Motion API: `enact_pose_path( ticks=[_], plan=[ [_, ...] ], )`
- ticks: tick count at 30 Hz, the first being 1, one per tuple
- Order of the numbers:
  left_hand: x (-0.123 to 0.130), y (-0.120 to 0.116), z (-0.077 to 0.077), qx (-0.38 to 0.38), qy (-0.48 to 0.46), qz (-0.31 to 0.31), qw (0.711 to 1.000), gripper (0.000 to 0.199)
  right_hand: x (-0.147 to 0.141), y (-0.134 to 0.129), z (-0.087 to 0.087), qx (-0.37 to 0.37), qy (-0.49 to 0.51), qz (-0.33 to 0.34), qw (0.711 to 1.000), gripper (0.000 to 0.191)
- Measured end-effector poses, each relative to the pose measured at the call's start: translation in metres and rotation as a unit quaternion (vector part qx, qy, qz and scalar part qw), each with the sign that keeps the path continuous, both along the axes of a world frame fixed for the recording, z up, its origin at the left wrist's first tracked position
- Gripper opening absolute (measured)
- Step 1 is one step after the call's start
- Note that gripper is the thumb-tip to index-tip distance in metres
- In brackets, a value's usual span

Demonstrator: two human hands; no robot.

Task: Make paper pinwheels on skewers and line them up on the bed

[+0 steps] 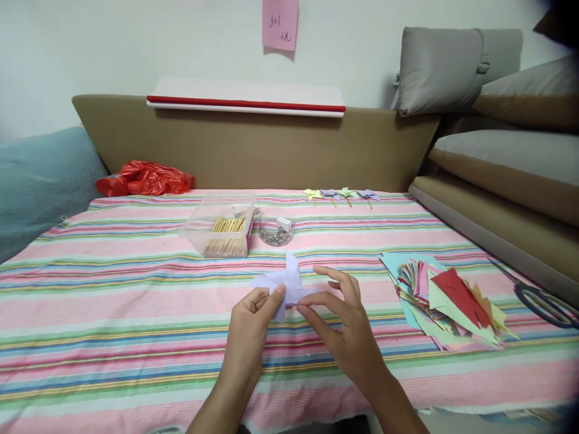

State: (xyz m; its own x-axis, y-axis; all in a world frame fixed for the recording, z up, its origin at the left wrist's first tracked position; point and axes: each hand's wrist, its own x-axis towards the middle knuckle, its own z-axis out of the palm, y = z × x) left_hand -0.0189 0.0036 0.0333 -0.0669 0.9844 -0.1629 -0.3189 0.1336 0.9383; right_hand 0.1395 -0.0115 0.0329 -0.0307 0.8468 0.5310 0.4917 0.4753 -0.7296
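A lilac paper pinwheel (293, 277) is held up over the striped cloth, its folded blades fanning out. My left hand (254, 319) grips it near the centre, thumb on top. From the right, my right hand (341, 316) pinches the edge of its lower right blade between thumb and forefinger, the other fingers raised. Beyond the hands stands a clear plastic box (192, 226) with many thin wooden sticks (228, 226) in it. Beside that box is a round clear dish (275, 235) with small metal pins and a small white block (284, 224).
Colored paper pieces (461, 301) lie heaped at right, near dark-handled scissors (543, 301). Several finished pinwheels on sticks (348, 194) lie at the back. A red plastic bag (147, 179) sits at back left. Stacked cushions (511, 157) border the right side.
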Motion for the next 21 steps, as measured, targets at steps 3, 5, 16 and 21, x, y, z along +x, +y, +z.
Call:
enact_pose_path(
  ticks=[3, 5, 16, 21],
  plan=[
    [0.002, -0.002, 0.000, 0.012, 0.018, -0.017, 1.000, 0.029, -0.003, 0.000, -0.001, -0.053, 0.069, -0.020, 0.996, 0.008],
    [0.003, -0.003, 0.000, 0.016, 0.019, -0.021, 0.999, 0.028, -0.005, 0.001, -0.003, -0.079, 0.097, -0.032, 0.992, 0.011],
    [0.005, -0.006, 0.000, 0.041, 0.046, -0.028, 0.998, 0.030, -0.011, 0.005, -0.010, -0.115, 0.178, -0.033, 0.977, 0.016],
    [0.006, -0.007, 0.000, 0.033, 0.037, -0.030, 0.998, 0.028, -0.015, 0.004, -0.011, -0.118, 0.195, -0.037, 0.973, 0.016]
  ],
)
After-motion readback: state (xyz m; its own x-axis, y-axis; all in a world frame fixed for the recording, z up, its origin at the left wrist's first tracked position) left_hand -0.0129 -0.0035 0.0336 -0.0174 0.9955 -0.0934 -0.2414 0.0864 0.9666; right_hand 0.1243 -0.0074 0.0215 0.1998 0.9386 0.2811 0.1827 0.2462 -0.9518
